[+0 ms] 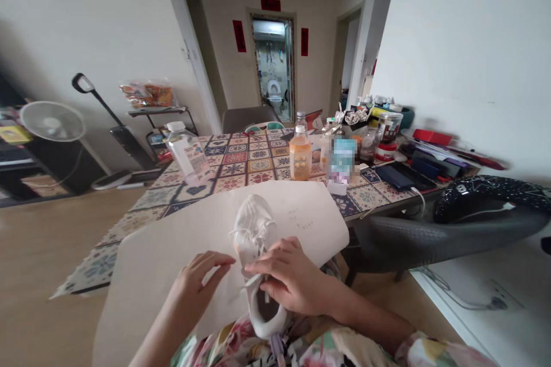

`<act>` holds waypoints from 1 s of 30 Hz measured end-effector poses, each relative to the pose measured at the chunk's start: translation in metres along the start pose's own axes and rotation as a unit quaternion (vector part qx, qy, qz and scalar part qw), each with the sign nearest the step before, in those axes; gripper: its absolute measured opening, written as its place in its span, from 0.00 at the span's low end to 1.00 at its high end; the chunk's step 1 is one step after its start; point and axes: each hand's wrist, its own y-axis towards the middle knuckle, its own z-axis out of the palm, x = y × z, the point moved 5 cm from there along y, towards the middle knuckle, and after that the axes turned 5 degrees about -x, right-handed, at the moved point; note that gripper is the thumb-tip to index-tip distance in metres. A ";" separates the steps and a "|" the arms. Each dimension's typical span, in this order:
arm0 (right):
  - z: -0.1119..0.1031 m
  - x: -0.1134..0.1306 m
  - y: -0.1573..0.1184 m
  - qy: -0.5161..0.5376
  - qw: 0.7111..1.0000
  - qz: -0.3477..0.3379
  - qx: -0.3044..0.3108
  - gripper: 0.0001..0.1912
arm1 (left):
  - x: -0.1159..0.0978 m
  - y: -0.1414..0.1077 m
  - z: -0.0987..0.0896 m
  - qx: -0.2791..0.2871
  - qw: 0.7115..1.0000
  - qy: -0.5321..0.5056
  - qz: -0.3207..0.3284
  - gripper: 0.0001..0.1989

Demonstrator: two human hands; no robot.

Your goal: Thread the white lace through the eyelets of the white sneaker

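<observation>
Tile-print tablecloth point(235, 170), white shoe point(255, 223) at lower centre, two hands at it

Lit bathroom doorway point(274, 71) upper centre, red strips point(239, 36) around it. Large white sheet point(172, 264) overlaps the tablecloth's near edge, lower left to centre. Shoe over it, toe pointing up the frame, opening toward floral clothing point(331, 347) at the bottom edge. Right hand point(295, 278): fingers bent over the upper and opening, touching; firm grip or light, cannot tell. Left hand point(200, 278): fingers loosely curved, thumb apart from index, holding nothing, tips just beside the shoe's left side. Orange drink bottle point(300, 156) just right of centre; clear jar point(186, 152) left of it. Gray chair point(400, 238) lower right, white fan point(53, 121) far left.
</observation>
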 end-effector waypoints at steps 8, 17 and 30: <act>-0.010 0.009 0.003 0.053 0.991 -0.083 -0.087 0.08 | -0.034 -0.001 0.015 0.020 0.993 -0.097 0.064 0.05; -0.041 0.039 0.005 0.279 0.954 -0.106 -0.028 0.21 | -0.047 -0.006 0.020 0.044 0.990 -0.113 0.078 0.06; -0.029 0.000 0.004 0.090 0.992 0.067 0.057 0.13 | -0.066 -0.011 0.033 0.090 0.985 -0.135 0.059 0.08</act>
